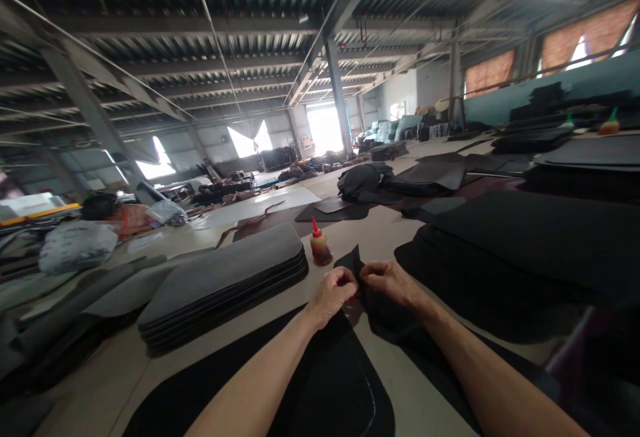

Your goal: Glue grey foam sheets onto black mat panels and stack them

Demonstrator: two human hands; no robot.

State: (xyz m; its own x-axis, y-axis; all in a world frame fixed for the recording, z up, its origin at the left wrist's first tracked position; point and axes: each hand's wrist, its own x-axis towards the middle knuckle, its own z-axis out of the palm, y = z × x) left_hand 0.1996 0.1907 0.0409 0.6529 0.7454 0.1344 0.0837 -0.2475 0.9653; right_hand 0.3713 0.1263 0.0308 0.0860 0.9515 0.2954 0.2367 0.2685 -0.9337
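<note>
My left hand [332, 296] and my right hand [389, 281] are close together above the table, fingers pinched on a thin black piece of material [353, 260] whose pointed tip rises between them. More of the dark material hangs below my right hand. Under my left forearm lies a large black panel [330, 370] with rounded corners and a thin pale line near its right edge. A small bottle [321, 245] with a red nozzle and brownish contents stands upright just beyond my hands.
A neat stack of grey-black panels [225, 284] sits to the left. Large black sheets [530, 244] are piled at the right. Further back are a crumpled dark bundle [363, 182], more stacks, and a person [135, 218] at the far left.
</note>
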